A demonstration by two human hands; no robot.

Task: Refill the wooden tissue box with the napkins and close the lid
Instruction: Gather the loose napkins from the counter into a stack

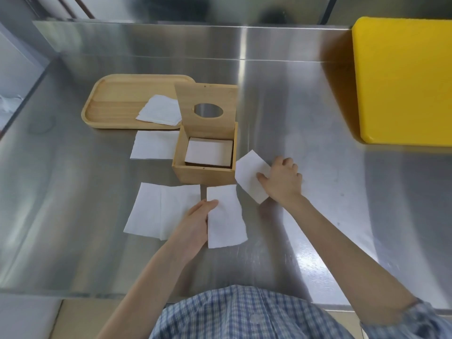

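Box open mid-bench, a napkin in each of your hands

Your left hand (195,222) pinches a folded napkin (226,217) by its left edge, toward the near edge of the bench (305,99); your right hand (281,178) grips a second napkin (249,177) just right of the wooden tissue box (204,171). The lid (206,110) stands up, and there's a white stack (208,152) inside the box. Loose sheets: one (161,210) at your left hand, another (154,144) touching the box's left side, a few more (160,110) on the wooden tray (110,104) behind it. Yellow board (403,79) sits at the far right corner.
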